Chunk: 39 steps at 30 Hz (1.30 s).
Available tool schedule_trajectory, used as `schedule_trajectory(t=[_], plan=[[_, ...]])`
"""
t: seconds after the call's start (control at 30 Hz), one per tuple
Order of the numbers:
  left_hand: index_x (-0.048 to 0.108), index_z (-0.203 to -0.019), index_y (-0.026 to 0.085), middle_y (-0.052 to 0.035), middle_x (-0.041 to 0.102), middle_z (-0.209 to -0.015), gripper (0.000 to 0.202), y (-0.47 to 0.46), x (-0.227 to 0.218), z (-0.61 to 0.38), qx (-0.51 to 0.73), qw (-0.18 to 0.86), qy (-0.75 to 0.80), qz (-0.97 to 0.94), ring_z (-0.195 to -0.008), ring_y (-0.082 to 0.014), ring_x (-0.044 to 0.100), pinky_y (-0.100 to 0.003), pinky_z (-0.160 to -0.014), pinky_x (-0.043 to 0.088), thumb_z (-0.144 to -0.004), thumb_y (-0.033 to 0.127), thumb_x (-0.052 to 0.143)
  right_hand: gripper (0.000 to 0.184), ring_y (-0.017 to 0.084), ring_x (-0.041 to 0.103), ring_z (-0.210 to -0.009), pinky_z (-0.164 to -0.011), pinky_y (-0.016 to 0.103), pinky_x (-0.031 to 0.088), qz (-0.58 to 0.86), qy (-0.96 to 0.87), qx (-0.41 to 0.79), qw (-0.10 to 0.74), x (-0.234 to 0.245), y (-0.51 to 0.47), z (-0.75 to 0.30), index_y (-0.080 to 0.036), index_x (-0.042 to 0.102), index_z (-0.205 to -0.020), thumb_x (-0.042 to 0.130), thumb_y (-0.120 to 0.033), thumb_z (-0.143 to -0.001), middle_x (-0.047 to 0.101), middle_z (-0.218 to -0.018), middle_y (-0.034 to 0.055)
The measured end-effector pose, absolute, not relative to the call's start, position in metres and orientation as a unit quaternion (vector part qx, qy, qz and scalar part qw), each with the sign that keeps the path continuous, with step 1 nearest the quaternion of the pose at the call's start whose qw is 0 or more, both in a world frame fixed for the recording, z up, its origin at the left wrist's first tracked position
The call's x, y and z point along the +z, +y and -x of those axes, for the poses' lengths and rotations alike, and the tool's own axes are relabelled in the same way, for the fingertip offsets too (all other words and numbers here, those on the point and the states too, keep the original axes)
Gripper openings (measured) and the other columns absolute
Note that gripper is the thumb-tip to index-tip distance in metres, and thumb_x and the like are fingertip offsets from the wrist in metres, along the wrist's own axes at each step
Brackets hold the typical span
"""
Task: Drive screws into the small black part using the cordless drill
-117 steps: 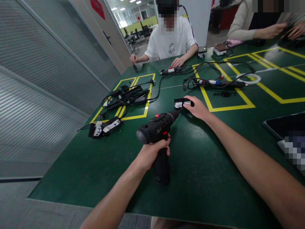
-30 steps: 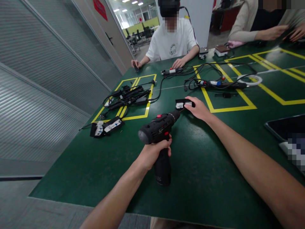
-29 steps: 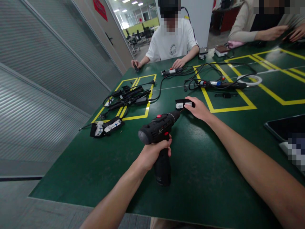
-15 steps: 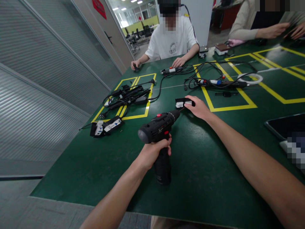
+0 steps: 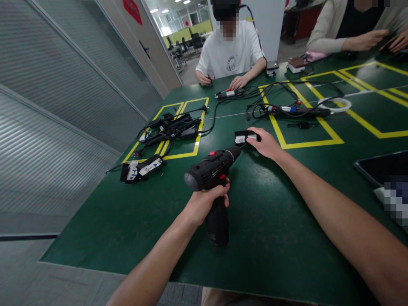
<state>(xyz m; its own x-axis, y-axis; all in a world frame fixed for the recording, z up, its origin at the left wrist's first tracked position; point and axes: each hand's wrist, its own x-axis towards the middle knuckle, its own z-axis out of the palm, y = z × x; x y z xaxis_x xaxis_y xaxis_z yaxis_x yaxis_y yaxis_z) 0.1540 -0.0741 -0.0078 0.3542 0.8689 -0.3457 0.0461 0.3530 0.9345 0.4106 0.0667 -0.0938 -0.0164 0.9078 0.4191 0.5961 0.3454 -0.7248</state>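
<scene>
A black cordless drill (image 5: 208,170) with red buttons is in my left hand (image 5: 207,202), whose fingers wrap round its handle. The drill's chuck points away and to the right. Its thin bit reaches to a small black block with a white label (image 5: 242,138) on the table; whether the bit touches it I cannot tell. My right hand (image 5: 263,142) grips the right end of that block, with the fingers over its top. Part of the block is hidden under the fingers.
Tangled black cables and tools (image 5: 175,127) lie at the left inside yellow tape, with black-and-white pieces (image 5: 143,168) in front. A corded screwdriver (image 5: 287,110) lies right of centre near a white ring (image 5: 338,105). A dark tablet (image 5: 382,168) lies far right. Two people sit across the table.
My hands, the drill and the block have stayed in place. The person opposite in white has drawn one hand, with a small dark thing in it, to the right, closer to the body.
</scene>
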Motion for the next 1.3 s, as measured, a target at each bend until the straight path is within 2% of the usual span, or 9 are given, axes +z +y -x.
schedule_trajectory(t=[1.3], plan=[[0.060,-0.094,0.013,-0.0013,0.059,-0.084,0.024,-0.0739,-0.0074,-0.1549,0.307,0.669,0.482,-0.475,-0.052,-0.0069,0.056,-0.022,-0.055,0.044,-0.073,0.024,0.065,0.043,0.026,0.061,-0.105,-0.094,0.042,0.046,0.550,-0.691,0.178,0.433,-0.0925,0.0661,-0.4111,-0.021,0.061,-0.125,0.058,-0.033,-0.084,0.062,-0.119,0.0107]])
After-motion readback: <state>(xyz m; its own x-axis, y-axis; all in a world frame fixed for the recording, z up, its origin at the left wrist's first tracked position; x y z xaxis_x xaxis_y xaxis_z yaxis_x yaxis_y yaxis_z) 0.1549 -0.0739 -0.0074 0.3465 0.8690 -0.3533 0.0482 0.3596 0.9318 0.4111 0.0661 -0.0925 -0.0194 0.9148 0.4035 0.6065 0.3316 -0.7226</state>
